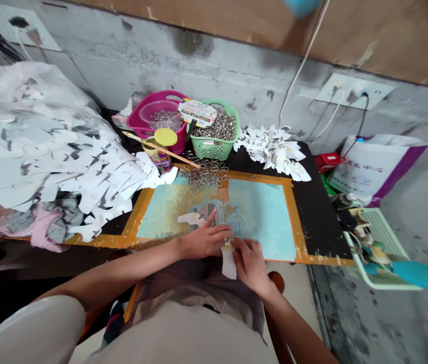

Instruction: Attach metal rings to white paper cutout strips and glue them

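My left hand [205, 238] lies open and flat, fingers straight and together, pressing down on a printed card [219, 211] with the index finger stretched furthest across it. My right hand [250, 262] sits just beside it, touching the card's near right corner with its fingers bent downward. They meet the top end of a white paper strip [229, 266], but I cannot tell whether they pinch it or only rest on it.

The card lies face up near the front middle of a blue mat [267, 217] with an orange border. Its long side runs left to right, roughly along the table's near edge. The strip runs the other way, pointing toward me and hanging past that edge. I count one card and one strip, plus one small white cut-out [191, 218] just left of my left fingertips.

Further back there is one loose pile of metal rings [206, 174] on the mat's far edge. Behind it stand two baskets, a green one [214, 147] full of rings and a pink one [152, 117]. One wooden stick [160, 149] lies slanted in front of them. There are two heaps of white paper scraps, a big one [47, 151] on the left and a smaller one [274, 147] at the back.
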Available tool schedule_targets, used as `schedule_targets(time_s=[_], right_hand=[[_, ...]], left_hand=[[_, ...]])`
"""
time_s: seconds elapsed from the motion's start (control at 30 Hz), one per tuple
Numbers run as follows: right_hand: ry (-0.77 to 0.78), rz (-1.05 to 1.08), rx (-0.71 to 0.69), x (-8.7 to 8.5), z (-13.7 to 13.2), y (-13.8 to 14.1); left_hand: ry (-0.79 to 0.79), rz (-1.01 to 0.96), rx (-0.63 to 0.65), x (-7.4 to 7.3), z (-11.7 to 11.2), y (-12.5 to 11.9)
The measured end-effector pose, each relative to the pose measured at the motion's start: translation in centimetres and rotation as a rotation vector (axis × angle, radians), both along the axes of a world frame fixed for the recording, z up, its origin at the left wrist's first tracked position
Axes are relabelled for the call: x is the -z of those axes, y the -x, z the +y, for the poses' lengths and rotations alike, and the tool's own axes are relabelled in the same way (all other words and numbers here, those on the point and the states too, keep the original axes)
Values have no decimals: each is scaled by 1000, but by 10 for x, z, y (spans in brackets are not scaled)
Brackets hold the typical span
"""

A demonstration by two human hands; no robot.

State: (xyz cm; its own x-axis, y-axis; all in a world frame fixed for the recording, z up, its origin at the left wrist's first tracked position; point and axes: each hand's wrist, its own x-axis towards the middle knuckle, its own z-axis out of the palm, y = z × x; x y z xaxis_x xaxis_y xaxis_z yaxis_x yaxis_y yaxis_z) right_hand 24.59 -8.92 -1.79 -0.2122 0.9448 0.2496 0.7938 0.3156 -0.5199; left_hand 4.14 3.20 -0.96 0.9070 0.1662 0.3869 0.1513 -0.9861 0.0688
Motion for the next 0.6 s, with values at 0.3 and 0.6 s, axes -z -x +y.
schedule_targets(time_s=[0.3,0.6], right_hand=[[2,-68,-48,-5,0,3],[8,-61,-66,-6,-1,1]], left_hand=[[193,10,-122,-22,-1,7],[266,69,142,-23,16,-8]])
